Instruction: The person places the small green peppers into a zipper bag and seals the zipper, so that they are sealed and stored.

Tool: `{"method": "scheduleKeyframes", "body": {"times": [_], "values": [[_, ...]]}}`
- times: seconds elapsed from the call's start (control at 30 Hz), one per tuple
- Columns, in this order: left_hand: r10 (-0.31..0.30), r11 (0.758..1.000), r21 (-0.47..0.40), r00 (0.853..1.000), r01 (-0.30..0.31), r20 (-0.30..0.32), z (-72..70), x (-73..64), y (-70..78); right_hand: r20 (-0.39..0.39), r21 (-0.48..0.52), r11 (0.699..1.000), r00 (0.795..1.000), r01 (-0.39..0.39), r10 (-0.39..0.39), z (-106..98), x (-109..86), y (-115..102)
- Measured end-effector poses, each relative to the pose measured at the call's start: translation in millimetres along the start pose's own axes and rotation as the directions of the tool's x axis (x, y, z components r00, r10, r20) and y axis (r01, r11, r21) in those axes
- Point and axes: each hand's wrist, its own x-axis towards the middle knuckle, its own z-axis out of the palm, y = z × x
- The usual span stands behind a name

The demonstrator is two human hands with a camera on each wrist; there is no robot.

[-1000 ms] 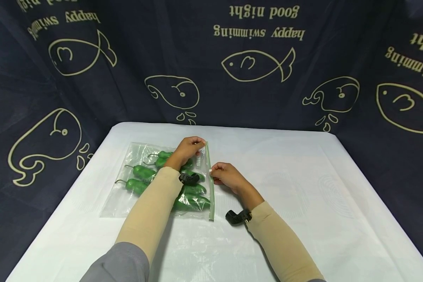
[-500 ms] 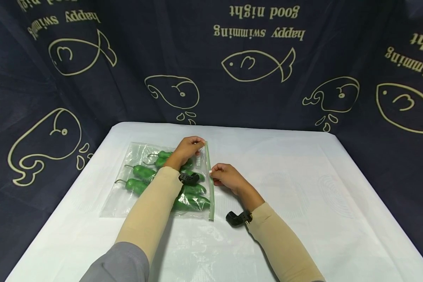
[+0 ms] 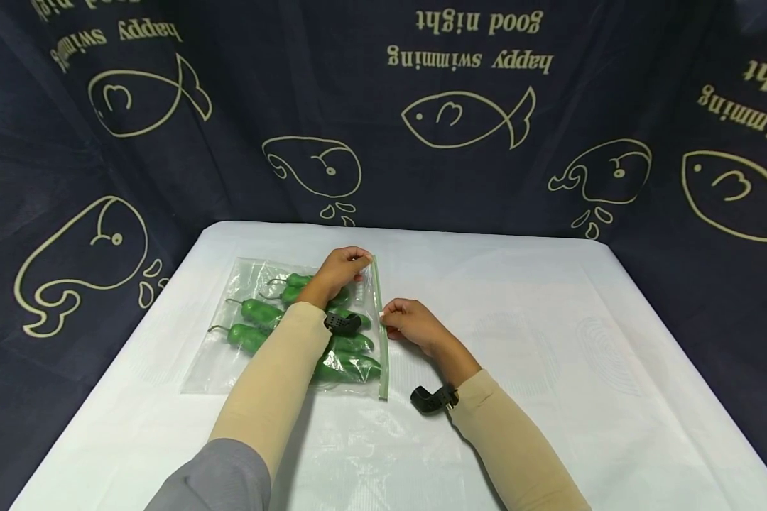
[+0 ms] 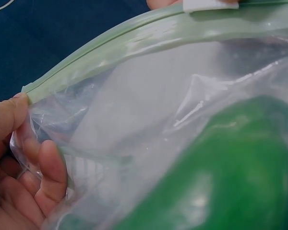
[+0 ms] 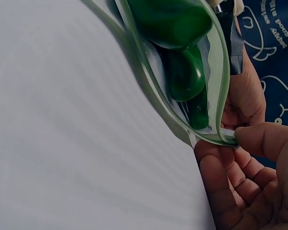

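Note:
A clear zip bag (image 3: 214, 369) with several green peppers (image 3: 256, 312) inside lies on the table. Its green zip strip (image 3: 384, 369) runs along the right side. At the far end of the strip my left hand (image 3: 341, 268) pinches the bag's corner; the left wrist view shows thumb and fingers on it. Partway along the strip, my right hand (image 3: 417, 325) pinches the small white slider (image 4: 211, 5). In the right wrist view the bag's mouth (image 5: 144, 67) gapes on the near side of that hand, with pepper ends showing. My left forearm hides some peppers.
A white cloth covers the table (image 3: 518, 440). Dark blue curtain (image 3: 371, 177) with fish and whale drawings hangs behind and at both sides. Each wrist carries a small black camera (image 3: 431, 399).
My right hand has crept slightly toward me along the strip with the slider. The left hand and the bag's corner stay put.

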Motion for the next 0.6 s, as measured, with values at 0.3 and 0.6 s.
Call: {"method": "scheduleKeyframes", "body": {"times": [0.3, 0.6], "values": [[-0.01, 1.0, -0.002, 1.0, 0.01, -0.001, -0.2, -0.5, 0.2, 0.015, -0.008, 1.0, 1.0, -0.003, 0.003, 0.5, -3.7, -1.2], [-0.023, 1.0, -0.007, 1.0, 0.023, -0.002, 0.1, -2.0, 3.4, 0.039, -0.025, 1.0, 0.999, 0.001, 0.0, -1.1, -3.5, 0.9]]}}
